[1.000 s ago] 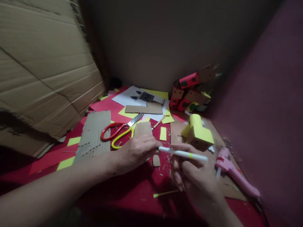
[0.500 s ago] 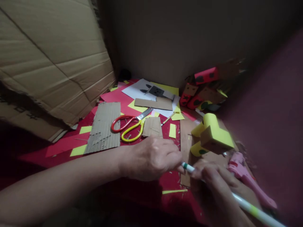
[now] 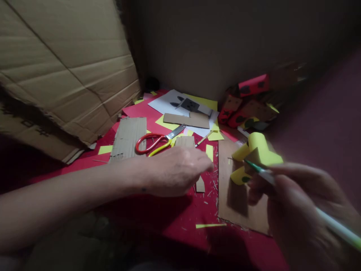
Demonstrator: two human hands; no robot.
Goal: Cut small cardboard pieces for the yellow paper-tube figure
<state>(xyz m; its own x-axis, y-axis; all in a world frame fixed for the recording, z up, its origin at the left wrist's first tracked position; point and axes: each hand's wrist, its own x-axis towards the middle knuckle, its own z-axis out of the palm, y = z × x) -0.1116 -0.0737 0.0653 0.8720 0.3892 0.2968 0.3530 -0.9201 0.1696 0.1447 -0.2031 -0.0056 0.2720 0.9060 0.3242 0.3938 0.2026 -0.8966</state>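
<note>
My right hand (image 3: pixel 299 203) grips a white marker (image 3: pixel 267 176) with a green tip. The tip points left, over a yellow paper and cardboard figure (image 3: pixel 265 150) made of rolled tubes, one with a dark green spot. That figure rests on a brown cardboard sheet (image 3: pixel 231 195). To the left, my left hand (image 3: pixel 180 169) hovers over the red surface with its fingers curled in; whatever they hold, if anything, is hidden. Scissors (image 3: pixel 149 143) with one red and one yellow handle lie just behind my left forearm. A small cardboard piece (image 3: pixel 200 185) lies beside my left hand.
Large cardboard panels (image 3: pixel 70 67) stand at the left. Red figures with black spots (image 3: pixel 254 86) are piled at the back right. White paper (image 3: pixel 166 102), a cardboard strip (image 3: pixel 186 120), a corrugated piece (image 3: pixel 128 135) and yellow scraps lie across the red surface (image 3: pixel 175 222).
My hands have moved apart. The marker's green tip is now exposed, and my right hand has risen toward the yellow figure. My left hand has shifted slightly up and left. The view has shifted a little.
</note>
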